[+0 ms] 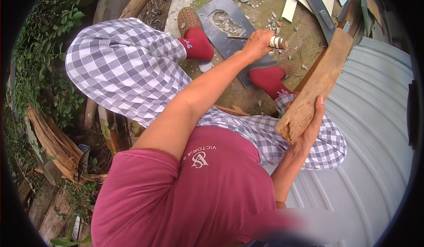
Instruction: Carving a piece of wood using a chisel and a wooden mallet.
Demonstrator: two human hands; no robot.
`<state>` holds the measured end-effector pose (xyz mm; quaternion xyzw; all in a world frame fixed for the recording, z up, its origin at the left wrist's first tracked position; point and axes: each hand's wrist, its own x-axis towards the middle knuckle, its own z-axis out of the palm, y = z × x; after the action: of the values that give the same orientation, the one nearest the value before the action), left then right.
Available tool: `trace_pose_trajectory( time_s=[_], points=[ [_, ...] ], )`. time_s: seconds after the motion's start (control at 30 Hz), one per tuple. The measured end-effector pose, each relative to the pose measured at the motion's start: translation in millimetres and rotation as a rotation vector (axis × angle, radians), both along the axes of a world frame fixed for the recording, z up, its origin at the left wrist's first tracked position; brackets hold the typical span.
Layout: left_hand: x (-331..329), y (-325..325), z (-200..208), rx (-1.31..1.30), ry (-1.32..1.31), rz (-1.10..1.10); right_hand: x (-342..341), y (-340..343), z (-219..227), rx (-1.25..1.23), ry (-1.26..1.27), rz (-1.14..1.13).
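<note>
My left hand (pixel 258 45) is closed around a chisel-like tool (pixel 278 42) with a pale-wrapped handle. Its thin dark blade points left, over a dark grey slab (pixel 229 48) near the lower edge of a ragged opening. Broken grey chips (pixel 226 22) fill that opening. My right hand (pixel 312 122) grips the near end of a long, rough wooden board (pixel 316 86), held slanting up and away to the right. The slab lies on the ground between my feet, in red socks and brown perforated shoes (pixel 189 19).
Ridged pale metal sheeting (pixel 366 128) spreads along the right. Grey and cream strips (pixel 289 8) are piled at the far right, with rubble scattered nearby. Logs (pixel 141 0) and split wood (pixel 55 143) lie to the left beside leafy plants (pixel 48 52).
</note>
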<state>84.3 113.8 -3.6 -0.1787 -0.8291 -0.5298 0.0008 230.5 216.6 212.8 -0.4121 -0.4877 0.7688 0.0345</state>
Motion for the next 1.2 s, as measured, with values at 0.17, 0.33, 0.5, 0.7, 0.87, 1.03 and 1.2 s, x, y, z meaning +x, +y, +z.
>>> trace_pose_trajectory(
  time_s=[0.17, 0.33, 0.5, 0.7, 0.87, 1.03, 1.2],
  points=[
    [-0.4, 6.6, 2.5, -0.008, 0.017, -0.035, -11.6, 63.1, 56.8, 0.432, 0.279, -0.266],
    [-1.0, 3.4, -1.1, -0.023, 0.02, -0.033, -6.6, 13.5, -25.4, 0.574, 0.172, -0.166],
    [-11.9, -0.5, 2.5, -0.002, -0.024, 0.002, 10.9, -22.2, -62.1, 0.045, -0.064, 0.301],
    [-2.9, -7.4, -2.5, -0.019, -0.055, 0.034, -21.1, 50.3, 36.8, 0.225, 0.241, -0.03],
    [-4.3, 0.3, 2.1, 0.009, -0.023, 0.005, -27.3, 59.6, 61.9, 0.638, 0.431, -0.297],
    [-4.1, 2.5, 5.7, 0.02, -0.057, -0.019, 9.1, -29.3, -70.6, 0.246, -0.025, 0.356],
    [-1.8, -4.7, 1.4, -0.013, -0.051, -0.031, 2.8, -25.5, -22.6, 0.104, -0.055, 0.326]
  ],
)
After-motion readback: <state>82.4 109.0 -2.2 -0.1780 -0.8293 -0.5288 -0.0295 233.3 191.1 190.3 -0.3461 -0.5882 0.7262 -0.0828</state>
